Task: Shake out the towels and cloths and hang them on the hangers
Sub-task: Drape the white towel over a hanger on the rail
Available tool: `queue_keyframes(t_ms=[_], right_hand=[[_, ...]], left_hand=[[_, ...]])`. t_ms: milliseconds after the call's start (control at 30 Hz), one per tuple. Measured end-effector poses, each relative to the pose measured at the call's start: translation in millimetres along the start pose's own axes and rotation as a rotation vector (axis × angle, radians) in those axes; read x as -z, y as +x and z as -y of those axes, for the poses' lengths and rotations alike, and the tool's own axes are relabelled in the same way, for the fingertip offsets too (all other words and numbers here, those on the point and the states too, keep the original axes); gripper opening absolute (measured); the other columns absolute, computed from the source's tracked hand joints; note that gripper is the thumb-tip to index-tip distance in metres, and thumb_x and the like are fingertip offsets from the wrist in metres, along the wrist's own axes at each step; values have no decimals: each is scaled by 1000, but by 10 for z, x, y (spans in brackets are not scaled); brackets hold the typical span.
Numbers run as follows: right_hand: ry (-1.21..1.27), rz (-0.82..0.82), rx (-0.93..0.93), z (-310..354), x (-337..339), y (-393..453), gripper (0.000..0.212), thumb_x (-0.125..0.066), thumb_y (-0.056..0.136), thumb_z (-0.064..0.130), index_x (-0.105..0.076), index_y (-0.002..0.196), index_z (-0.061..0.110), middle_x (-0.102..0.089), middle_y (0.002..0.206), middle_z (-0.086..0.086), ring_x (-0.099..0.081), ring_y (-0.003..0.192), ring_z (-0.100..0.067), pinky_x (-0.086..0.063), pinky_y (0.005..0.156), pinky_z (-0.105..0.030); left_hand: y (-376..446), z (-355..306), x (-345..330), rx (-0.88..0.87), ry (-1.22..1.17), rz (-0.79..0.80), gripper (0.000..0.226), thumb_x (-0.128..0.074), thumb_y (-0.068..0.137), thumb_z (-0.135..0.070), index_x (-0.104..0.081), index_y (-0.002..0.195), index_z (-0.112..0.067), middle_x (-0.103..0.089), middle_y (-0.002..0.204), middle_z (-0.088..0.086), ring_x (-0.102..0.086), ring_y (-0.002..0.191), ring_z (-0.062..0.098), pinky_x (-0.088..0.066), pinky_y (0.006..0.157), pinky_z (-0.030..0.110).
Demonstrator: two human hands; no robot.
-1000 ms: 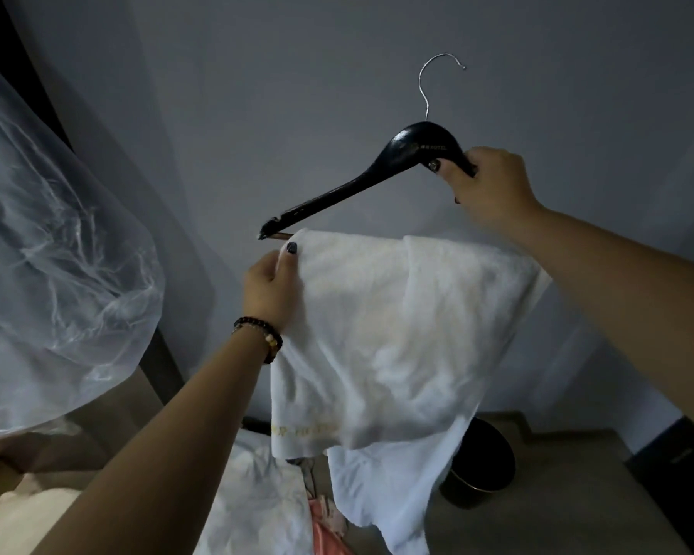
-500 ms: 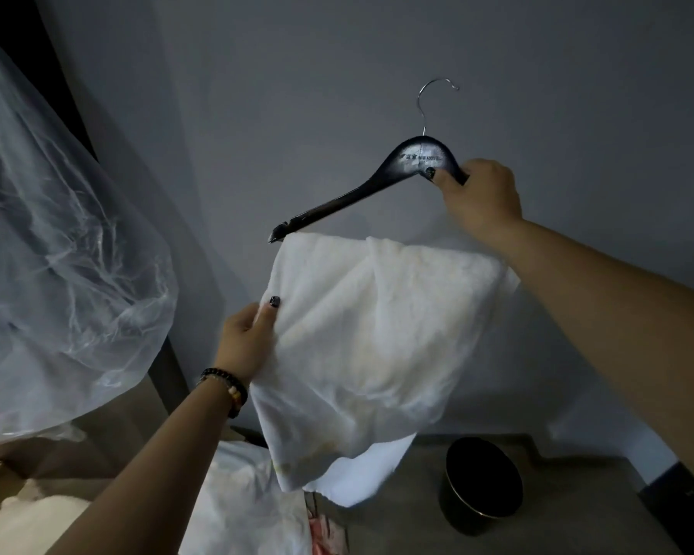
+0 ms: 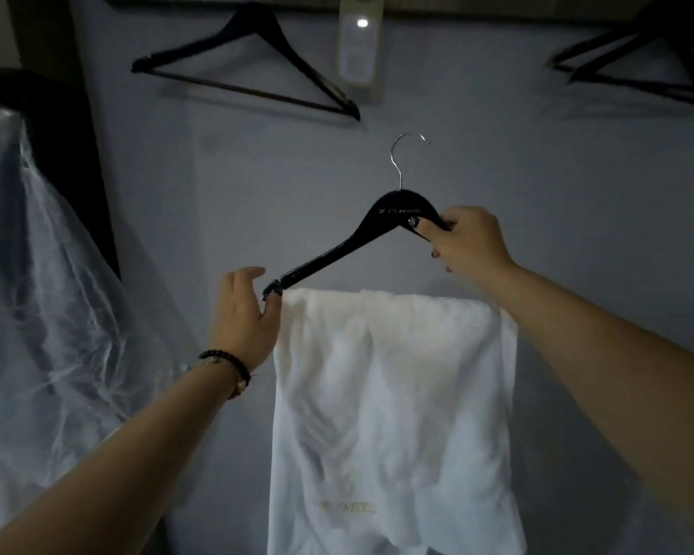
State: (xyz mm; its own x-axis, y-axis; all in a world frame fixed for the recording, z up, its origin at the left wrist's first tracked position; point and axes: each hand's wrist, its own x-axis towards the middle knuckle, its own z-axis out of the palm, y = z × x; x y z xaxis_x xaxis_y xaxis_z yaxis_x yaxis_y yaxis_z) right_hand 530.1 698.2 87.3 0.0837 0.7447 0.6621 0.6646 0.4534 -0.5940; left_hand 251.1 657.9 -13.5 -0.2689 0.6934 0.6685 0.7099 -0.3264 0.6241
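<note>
A black hanger point(image 3: 337, 250) with a silver hook is held up in front of the grey wall. My right hand point(image 3: 467, 242) grips its right shoulder just beside the hook. A white towel point(image 3: 393, 414) is draped over the hanger's bar and hangs down in two layers, with faint gold lettering low on the front. My left hand point(image 3: 243, 314) is raised at the hanger's left tip. Its thumb touches the towel's top left corner, and its fingers are loose and hold nothing.
Two more black hangers hang from a rail above, an empty one point(image 3: 249, 70) at upper left and one or more point(image 3: 638, 66) at upper right. A white lamp point(image 3: 359, 46) glows between them. A clear plastic cover point(image 3: 37, 294) bulges on the left beside a dark post point(image 3: 69, 154).
The view has tilted up, bringing the rail and its hangers into sight. My left hand let go of the towel's side and rose to the hanger's left tip. The towel now hangs straighter.
</note>
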Motion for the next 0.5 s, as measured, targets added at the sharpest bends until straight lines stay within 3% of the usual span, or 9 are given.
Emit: queue_keyframes(t_ms=[200,300,367,500], right_hand=[[3,-48,-2,-27,172,395,44,-65,81,48,-64,71,6,-65,55,-2,-63,49,-24,-58,58,-48],[2,-67,4,-125,317,692,44,-65,82,46,-62,71,4,-66,56,-4,-57,40,-19,-56,57,-40],[-7,-85,9,-239,433,971,45,-64,83,48,-63,73,3,-67,58,-4,-56,39,-17,-54,57,-35],[-7,-141,52,-535,702,1660,45,-63,84,47,-67,77,2,-67,59,-5,-56,39,-17,-47,51,-27]], left_hand=[[833,-470,-347,-259,286,146,49,-36,101,-37,-32,145,-16,-45,143,6,-42,129,26,-33,108,41],[1193,-658,-610,-229,358,243,42,-27,101,-43,-37,137,-23,-65,108,0,-60,98,23,-45,87,38],[1397,-805,-823,-260,324,270,35,-26,101,-47,-45,120,-24,-62,84,-3,-59,74,18,-45,63,32],[1845,-1156,-1285,-388,239,86,30,-33,99,-49,-47,96,-23,-54,72,-5,-52,62,14,-34,51,30]])
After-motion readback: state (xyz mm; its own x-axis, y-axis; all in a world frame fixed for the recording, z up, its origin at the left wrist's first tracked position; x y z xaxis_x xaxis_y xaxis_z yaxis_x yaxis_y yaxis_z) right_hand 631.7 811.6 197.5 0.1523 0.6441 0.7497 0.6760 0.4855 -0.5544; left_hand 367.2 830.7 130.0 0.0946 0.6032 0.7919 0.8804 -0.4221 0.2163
